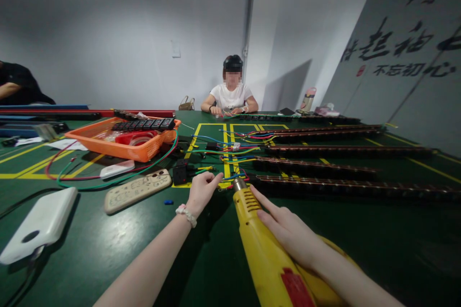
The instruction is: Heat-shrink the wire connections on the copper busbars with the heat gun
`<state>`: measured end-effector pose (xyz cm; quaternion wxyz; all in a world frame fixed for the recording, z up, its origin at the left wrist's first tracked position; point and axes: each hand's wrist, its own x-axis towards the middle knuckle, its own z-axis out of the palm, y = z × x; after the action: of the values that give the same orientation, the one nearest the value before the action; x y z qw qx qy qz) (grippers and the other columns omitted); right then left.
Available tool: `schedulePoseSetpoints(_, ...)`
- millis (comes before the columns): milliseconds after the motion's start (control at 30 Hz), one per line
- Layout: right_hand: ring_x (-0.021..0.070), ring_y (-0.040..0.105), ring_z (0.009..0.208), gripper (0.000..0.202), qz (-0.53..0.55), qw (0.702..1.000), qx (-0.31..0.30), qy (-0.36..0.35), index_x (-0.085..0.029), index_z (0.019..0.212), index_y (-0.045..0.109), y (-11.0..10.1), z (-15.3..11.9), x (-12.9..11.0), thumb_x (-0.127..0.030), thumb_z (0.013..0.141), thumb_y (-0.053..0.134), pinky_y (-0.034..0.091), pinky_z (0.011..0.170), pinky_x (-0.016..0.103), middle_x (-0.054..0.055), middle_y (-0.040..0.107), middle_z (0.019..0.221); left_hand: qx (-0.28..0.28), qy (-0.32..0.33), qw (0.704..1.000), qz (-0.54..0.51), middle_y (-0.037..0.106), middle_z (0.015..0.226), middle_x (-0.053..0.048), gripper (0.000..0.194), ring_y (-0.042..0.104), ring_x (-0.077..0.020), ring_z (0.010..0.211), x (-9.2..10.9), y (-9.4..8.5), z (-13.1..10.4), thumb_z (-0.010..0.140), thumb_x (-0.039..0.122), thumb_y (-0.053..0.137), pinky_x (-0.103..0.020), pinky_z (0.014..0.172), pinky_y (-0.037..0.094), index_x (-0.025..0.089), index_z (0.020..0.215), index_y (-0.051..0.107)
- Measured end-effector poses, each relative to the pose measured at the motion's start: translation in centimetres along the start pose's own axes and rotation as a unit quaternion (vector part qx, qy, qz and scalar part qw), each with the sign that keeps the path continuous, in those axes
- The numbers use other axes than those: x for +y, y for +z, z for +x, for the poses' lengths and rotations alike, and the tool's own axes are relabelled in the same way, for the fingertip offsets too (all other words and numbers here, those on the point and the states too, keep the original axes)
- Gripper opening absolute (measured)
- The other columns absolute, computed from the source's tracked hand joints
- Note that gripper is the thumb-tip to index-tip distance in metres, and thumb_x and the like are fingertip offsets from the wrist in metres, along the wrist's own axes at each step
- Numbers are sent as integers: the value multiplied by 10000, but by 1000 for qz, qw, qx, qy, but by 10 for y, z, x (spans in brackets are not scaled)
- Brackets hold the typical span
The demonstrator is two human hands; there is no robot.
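A yellow heat gun (257, 237) with a metal nozzle is gripped by my right hand (288, 230), its fingers laid along the body. The nozzle points away from me at the coloured wires (234, 177) on the near strip. My left hand (203, 189) is closed, thumb and fingertips pinched by the ends of those wires; what sits between the fingertips is too small to make out. From the wires a long black strip (324, 183) runs off to the right. Just left of my left hand stands a black socket block (182, 171).
More black strips (345, 149) with wire ends lie behind. On the left are an orange basket (144, 153), a patterned phone case (139, 191), a white power bank (43, 220) and a small blue piece (168, 202). A person (232, 93) sits opposite, hands on wires.
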<state>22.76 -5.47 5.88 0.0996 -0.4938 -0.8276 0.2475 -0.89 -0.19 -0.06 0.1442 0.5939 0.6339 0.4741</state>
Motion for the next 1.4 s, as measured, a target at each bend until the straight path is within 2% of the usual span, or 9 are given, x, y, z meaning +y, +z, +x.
schedulePoseSetpoints(233, 266, 577, 859, 595, -12, 999, -19, -41, -263, 1436, 154, 9, 11, -23, -543, 912, 157, 366, 736, 332, 98, 632, 935, -14, 7, 999, -43, 297, 485, 49, 474, 290, -82, 503, 3, 0, 0, 792, 504, 454, -223, 493, 216, 164, 473, 370)
schedulePoseSetpoints(433, 271, 572, 852, 616, -20, 999, -28, -38, -244, 1437, 160, 10, 13, -30, -561, 908, 150, 362, 731, 335, 122, 622, 944, -18, -10, 997, -70, 295, 494, 46, 465, 287, -88, 509, -2, 0, 2, 785, 511, 458, -222, 488, 218, 169, 484, 367)
schedulePoseSetpoints(633, 259, 573, 843, 622, -7, 998, -36, -49, -263, 1438, 137, 5, 12, -21, -581, 904, 117, 353, 754, 341, 99, 627, 934, -25, -10, 997, -68, 286, 499, 47, 455, 285, -87, 511, 1, -1, 1, 792, 500, 451, -224, 493, 215, 169, 493, 363)
schedulePoseSetpoints(800, 267, 569, 899, 613, 17, 999, -34, -26, -295, 1433, 152, 0, 13, -4, -594, 898, 156, 359, 769, 346, 91, 625, 970, -25, -11, 998, -56, 249, 504, 50, 450, 274, -84, 513, 3, -1, 0, 795, 478, 457, -226, 497, 202, 172, 490, 330)
schedulePoseSetpoints(1100, 253, 562, 826, 630, 28, 999, -7, 13, -313, 1438, 106, -16, 4, 26, -615, 886, 136, 369, 748, 360, 53, 602, 825, -34, -18, 997, -69, 289, 483, 49, 454, 298, -84, 501, 5, -4, -1, 795, 485, 457, -226, 497, 218, 172, 486, 347)
schedulePoseSetpoints(1333, 246, 574, 841, 611, 27, 999, 0, 22, -311, 1437, 128, -17, 4, 26, -594, 897, 147, 377, 753, 354, 51, 620, 855, -27, -16, 997, -66, 310, 477, 46, 460, 302, -88, 495, 3, -3, -1, 790, 506, 446, -231, 497, 218, 173, 485, 358)
schedulePoseSetpoints(1400, 241, 583, 820, 599, 33, 999, 10, 35, -307, 1430, 181, -17, 4, 25, -587, 901, 144, 385, 738, 346, 48, 635, 857, -25, -17, 997, -68, 309, 475, 45, 464, 303, -90, 496, 3, -3, -1, 787, 514, 445, -232, 498, 220, 174, 482, 361)
